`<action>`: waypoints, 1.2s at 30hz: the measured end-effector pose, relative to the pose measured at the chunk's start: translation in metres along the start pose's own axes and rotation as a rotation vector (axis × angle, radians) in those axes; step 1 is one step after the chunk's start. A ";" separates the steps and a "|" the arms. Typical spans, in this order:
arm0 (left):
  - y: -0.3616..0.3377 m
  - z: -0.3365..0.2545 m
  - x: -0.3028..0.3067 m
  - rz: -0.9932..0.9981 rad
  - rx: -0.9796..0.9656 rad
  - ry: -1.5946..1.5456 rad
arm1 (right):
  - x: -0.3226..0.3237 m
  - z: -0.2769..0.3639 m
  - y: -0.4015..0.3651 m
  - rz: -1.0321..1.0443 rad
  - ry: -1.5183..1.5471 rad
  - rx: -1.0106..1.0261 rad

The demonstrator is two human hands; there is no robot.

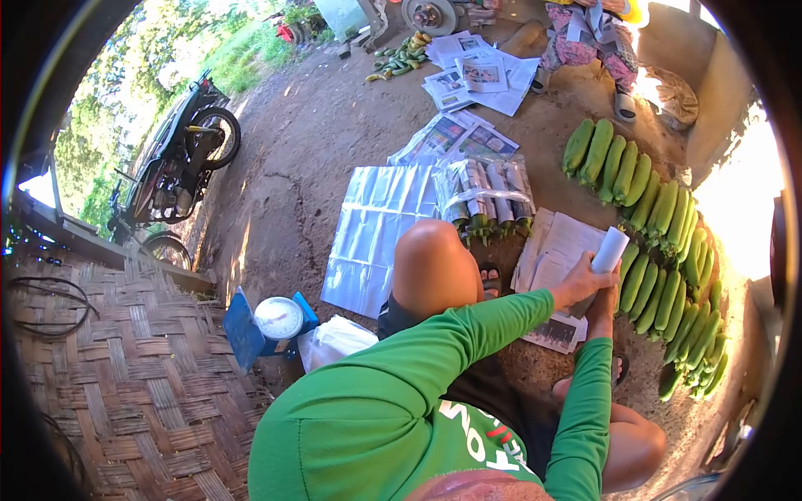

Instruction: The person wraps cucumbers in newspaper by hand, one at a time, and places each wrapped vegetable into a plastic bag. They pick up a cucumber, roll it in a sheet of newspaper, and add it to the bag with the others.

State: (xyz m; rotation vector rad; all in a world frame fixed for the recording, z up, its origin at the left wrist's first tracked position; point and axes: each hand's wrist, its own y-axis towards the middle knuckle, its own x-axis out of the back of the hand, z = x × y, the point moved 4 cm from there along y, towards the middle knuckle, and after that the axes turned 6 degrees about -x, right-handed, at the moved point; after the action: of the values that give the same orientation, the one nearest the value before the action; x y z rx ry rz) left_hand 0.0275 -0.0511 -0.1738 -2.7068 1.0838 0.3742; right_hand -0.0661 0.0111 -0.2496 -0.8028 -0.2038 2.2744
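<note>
My left hand is wrapped round the lower part of a white paper roll. Just beside it, my right hand closes on the bottom end of the same roll. Whatever may be inside the paper is hidden. Newspaper sheets lie on the ground under and left of my hands. Long green vegetables are laid in rows to the right. A clear plastic pack of paper-wrapped green vegetables sits beyond my knee.
A plastic sheet lies left of the pack. A blue scale stands near a woven mat. More newspapers and small vegetables lie farther off. Another person sits at the top, holding paper. A motorcycle stands left.
</note>
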 end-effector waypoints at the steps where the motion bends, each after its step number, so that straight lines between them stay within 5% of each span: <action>1: -0.001 -0.003 0.000 0.004 -0.007 -0.027 | -0.003 0.003 -0.001 0.003 0.011 -0.012; 6: 0.009 -0.020 0.004 0.164 -0.130 0.045 | -0.019 0.010 -0.007 0.076 0.039 -0.070; 15: 0.012 0.001 0.021 -0.016 -0.009 0.256 | -0.016 0.018 -0.009 -0.084 -0.122 -0.219; 22: 0.013 0.001 0.017 0.088 0.113 -0.177 | -0.041 0.025 -0.016 -0.011 -0.322 -0.193; 25: 0.017 -0.005 0.031 0.016 0.212 -0.231 | -0.030 0.008 0.001 -0.046 -0.364 -0.069; 29: 0.049 0.007 0.063 -0.219 0.233 -0.312 | -0.054 0.032 -0.031 -0.103 -0.697 -0.152; 32: 0.063 -0.005 0.077 -0.309 0.135 -0.291 | -0.064 0.021 -0.028 -0.086 -0.961 0.195; 36: 0.082 -0.007 0.093 -0.304 0.165 -0.289 | -0.099 0.028 -0.044 -0.001 -0.847 -0.079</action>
State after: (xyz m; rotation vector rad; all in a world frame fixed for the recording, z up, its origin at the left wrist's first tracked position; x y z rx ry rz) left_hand 0.0358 -0.1715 -0.2035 -2.5165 0.5886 0.5713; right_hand -0.0025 -0.0199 -0.1633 0.1741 -0.6723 2.4838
